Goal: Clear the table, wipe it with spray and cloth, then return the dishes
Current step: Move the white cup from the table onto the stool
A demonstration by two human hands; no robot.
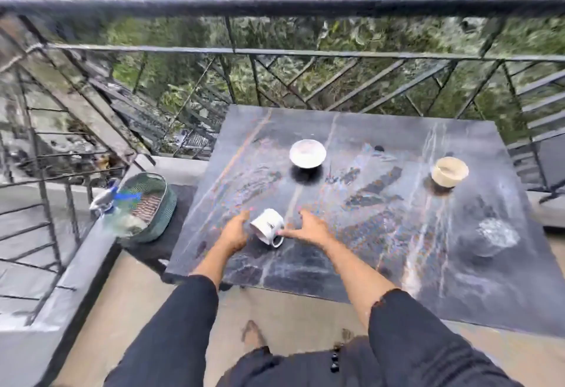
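Observation:
A white mug (268,226) is tilted near the front left of the dark marble table (382,203). My left hand (235,230) is at its left side, fingers spread, touching or nearly touching it. My right hand (308,229) is at its right, with a finger by the handle. Whether either hand grips the mug is unclear in the blur. A white bowl (307,153) stands mid-table toward the back. A beige bowl (449,171) sits at the right. A clear glass (496,237) stands at the right front.
A green basket (153,203) rests on the low wall left of the table, with a blue-and-white spray bottle (107,198) and a cloth (128,223) by it. A black metal railing (275,6) runs behind the table. My bare feet show on the tan floor below.

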